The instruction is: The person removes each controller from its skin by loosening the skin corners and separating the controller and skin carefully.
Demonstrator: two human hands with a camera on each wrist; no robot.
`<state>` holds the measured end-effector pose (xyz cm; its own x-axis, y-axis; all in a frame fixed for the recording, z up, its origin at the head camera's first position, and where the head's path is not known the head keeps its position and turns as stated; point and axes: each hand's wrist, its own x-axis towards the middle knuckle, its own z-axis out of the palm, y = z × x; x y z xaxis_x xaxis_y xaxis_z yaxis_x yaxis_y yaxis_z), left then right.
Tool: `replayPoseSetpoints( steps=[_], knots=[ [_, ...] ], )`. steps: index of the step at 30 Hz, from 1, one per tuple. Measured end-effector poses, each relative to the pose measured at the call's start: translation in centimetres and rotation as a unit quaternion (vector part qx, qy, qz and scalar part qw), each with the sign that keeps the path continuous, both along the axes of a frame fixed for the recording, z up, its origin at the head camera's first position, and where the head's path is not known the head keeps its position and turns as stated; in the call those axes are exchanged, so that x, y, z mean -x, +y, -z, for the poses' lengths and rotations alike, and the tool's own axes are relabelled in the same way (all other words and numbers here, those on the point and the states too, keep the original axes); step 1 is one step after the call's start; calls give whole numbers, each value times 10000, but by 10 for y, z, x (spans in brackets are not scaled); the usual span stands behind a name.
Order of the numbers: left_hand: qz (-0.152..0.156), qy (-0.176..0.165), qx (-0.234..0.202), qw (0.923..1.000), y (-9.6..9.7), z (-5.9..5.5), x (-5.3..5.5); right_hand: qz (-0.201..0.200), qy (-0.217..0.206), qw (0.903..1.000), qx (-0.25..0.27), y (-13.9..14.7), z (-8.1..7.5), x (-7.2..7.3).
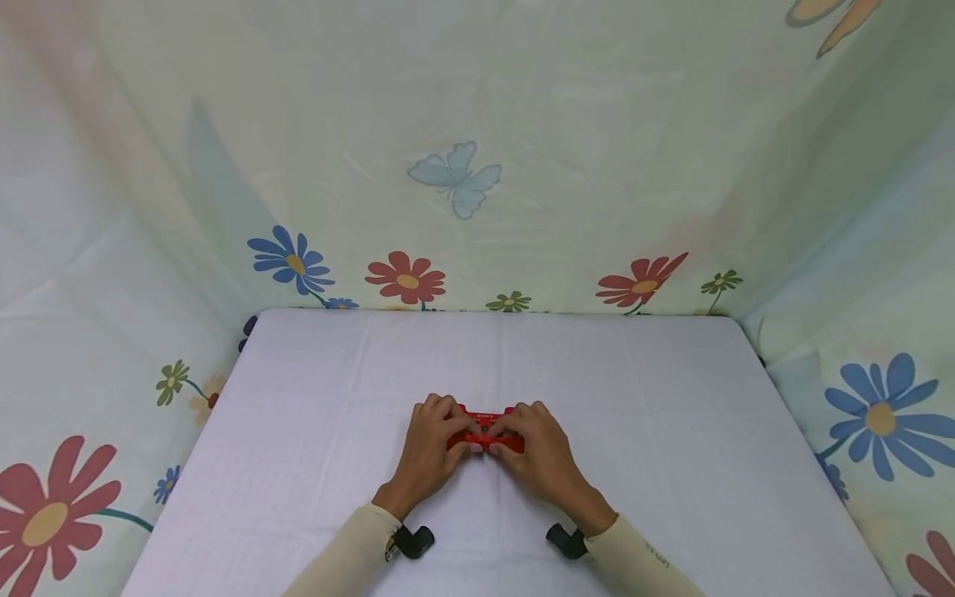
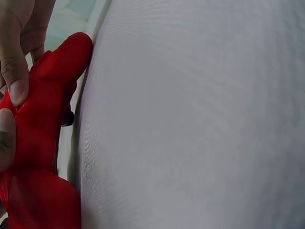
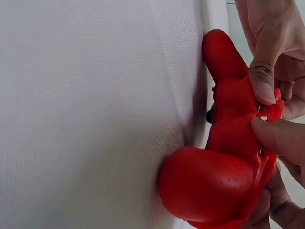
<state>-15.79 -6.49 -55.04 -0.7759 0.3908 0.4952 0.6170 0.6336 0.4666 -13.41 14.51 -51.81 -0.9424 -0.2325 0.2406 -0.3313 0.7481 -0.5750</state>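
Observation:
A red game controller [image 1: 485, 417] with white SONY lettering is held close over the white tabletop, between both hands. It wears a soft, glossy red cover [image 3: 228, 102], and a small black knob [image 3: 209, 116] shows on the side toward the table. My left hand [image 1: 430, 444] grips the left end, its thumb [image 2: 5, 138] pressed on the cover's edge. At the other end my right hand [image 1: 542, 452] grips likewise, its thumb [image 3: 276, 133] close to the left thumb. Between the thumbs, a narrow gap shows in the cover. The fingers hide much of the controller.
A white cloth covers the table [image 1: 313, 390]. Flower-printed curtains [image 1: 462, 75] surround it at the back and both sides. Black wrist-worn cameras [image 1: 414, 542] sit at both cuffs, near the front of the table.

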Motion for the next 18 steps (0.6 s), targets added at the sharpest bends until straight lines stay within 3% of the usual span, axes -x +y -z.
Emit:
replayPoseSetpoints(
  steps=[6,12,18],
  knots=[
    [-30,462,-290,9985,-2,3,1,83,-51,9997,211,0,0,-1],
    [67,414,-310,9986,-8,-1,-2,78,94,9992,381,-1,2,-1],
    [287,492,26,9984,-9,-3,-4,182,151,9991,357,0,4,-2]
  ],
)
